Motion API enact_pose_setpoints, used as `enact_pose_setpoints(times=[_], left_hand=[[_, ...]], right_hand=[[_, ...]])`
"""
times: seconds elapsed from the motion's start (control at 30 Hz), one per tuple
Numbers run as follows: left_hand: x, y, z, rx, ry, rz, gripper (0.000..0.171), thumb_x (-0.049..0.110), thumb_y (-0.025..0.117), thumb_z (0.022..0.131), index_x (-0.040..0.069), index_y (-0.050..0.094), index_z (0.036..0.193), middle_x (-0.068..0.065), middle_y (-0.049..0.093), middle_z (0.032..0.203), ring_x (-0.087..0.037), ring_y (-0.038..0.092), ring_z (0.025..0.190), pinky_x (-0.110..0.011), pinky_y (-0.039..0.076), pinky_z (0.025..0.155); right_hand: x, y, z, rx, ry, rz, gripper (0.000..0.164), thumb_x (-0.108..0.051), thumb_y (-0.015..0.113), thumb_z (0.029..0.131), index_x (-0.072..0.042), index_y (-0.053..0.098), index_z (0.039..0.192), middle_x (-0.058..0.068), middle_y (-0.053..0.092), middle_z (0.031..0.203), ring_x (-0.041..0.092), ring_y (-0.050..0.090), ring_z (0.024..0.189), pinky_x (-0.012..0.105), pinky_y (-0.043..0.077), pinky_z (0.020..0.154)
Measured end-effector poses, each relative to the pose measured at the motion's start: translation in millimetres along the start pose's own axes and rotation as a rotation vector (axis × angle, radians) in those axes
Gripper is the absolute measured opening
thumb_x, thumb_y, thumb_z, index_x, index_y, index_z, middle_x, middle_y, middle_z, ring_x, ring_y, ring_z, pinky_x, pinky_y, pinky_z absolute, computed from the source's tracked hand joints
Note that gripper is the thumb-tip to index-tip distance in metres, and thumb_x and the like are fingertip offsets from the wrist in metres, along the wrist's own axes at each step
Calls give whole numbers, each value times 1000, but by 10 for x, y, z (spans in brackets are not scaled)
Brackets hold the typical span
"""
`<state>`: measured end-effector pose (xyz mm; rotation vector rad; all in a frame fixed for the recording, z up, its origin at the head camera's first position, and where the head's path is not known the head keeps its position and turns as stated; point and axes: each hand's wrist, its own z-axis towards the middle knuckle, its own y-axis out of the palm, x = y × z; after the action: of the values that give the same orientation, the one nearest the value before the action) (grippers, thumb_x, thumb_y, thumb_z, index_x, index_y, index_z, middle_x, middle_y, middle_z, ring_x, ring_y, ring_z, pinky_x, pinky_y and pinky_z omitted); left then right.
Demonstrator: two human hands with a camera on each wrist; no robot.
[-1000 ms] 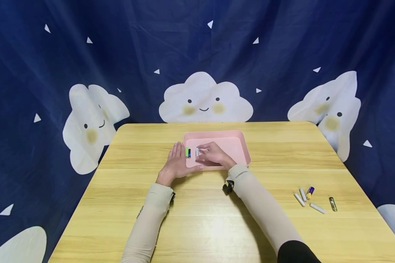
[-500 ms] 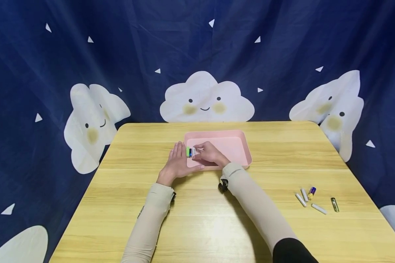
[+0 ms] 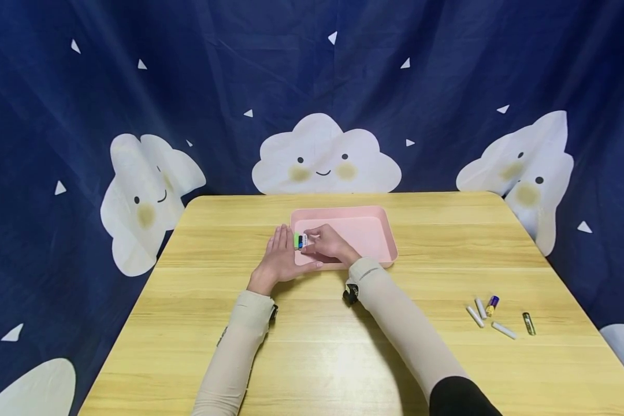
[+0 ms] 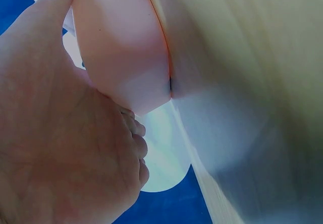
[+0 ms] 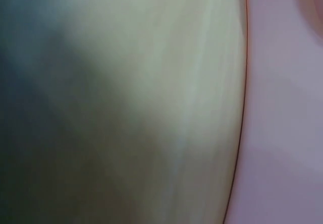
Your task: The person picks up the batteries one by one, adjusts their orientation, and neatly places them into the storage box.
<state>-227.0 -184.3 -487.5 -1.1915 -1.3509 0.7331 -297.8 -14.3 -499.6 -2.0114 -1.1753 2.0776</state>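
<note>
The right hand (image 3: pixel 329 241) is pinching a white battery (image 3: pixel 305 238) beside two coloured cells (image 3: pixel 297 240) already in the pink tray (image 3: pixel 366 232), by the straight-fingered left hand (image 3: pixel 279 256), while five loose batteries (image 3: pixel 504 330) are lying right of both.

We are seeing the white item (image 3: pixel 305 239) partly covered by the right hand (image 3: pixel 329 242), its markings too small for reading, and the pink tray (image 3: pixel 366 234) cropped in both wrist views.

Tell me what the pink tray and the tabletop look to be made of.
Pink tray: probably moulded plastic, satin finish; smooth, evenly coloured, with rounded corners.
Tabletop: wood or wood-look laminate, slightly glossy; it shows grain streaks and a bright reflection, which leave the choice open.
</note>
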Motion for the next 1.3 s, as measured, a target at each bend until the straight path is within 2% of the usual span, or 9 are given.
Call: enact_pose_setpoints(times=[0.3,0.5,0.53,0.6,0.7,0.77,0.9,1.1,1.3], left_hand=[[23,-38,-34,-2,-4,-18,132,85,53,85,-7,-2,163,-28,-10,172,-40,-9,162,-54,4,133],[-11,-58,-22,-3,-20,-18,133,86,52,84,-6,-4,163,-26,-12,172,-39,-12,162,-54,1,133],[-18,-59,-17,-3,-25,-16,133,86,52,84,-5,-5,163,-25,-12,172,-38,-12,162,-54,2,133],[-25,-62,-10,-6,-31,-14,134,86,52,83,-5,-5,163,-25,-12,173,-38,-12,162,-54,2,133],[-22,-57,-6,-8,-27,-19,135,88,51,82,-5,-5,163,-26,-11,173,-38,-12,162,-54,3,133],[-16,-50,1,-18,-28,-7,135,89,50,82,-4,-6,163,-25,-11,173,-37,-13,162,-52,3,133],[11,-67,-13,-19,-27,-7,136,90,50,81,-4,-4,163,-24,-10,173,-37,-11,163,-52,4,133],[21,-69,-10,-32,-27,-8,139,93,49,78,-3,-4,164,-24,-11,173,-36,-13,163,-51,0,134],[13,-22,1,-33,-34,-15,139,94,47,78,-1,-6,164,-22,-13,173,-35,-14,163,-50,0,134]], right_hand=[[-8,-57,-41,7,19,-40,68,-20,85,84,-2,60,144,17,59,150,4,42,55,23,46,86],[-25,-182,-98,30,-1,-12,64,-19,83,86,-2,60,143,21,70,133,5,39,48,19,42,56],[-33,-208,-117,40,-2,5,62,-18,82,87,-3,60,143,19,74,127,5,39,47,20,40,51],[-52,-273,-172,59,2,30,60,-19,82,88,-4,62,142,13,77,97,5,36,46,19,35,47],[-80,-408,-303,81,-2,50,58,-19,81,88,-5,63,142,-7,51,60,7,31,47,20,30,46],[-85,-518,-410,89,-14,37,57,-20,81,89,-4,63,141,-10,29,53,7,28,47,21,29,48],[-53,-767,-658,130,-51,20,53,-18,80,90,2,65,137,-11,29,51,7,26,49,22,29,52],[100,-1131,-1081,187,-24,13,53,-22,79,92,6,65,135,-10,27,55,5,25,50,22,34,58],[275,-1513,-1551,239,-7,-75,51,-23,77,93,5,65,134,-9,30,57,4,25,50,25,28,49]])
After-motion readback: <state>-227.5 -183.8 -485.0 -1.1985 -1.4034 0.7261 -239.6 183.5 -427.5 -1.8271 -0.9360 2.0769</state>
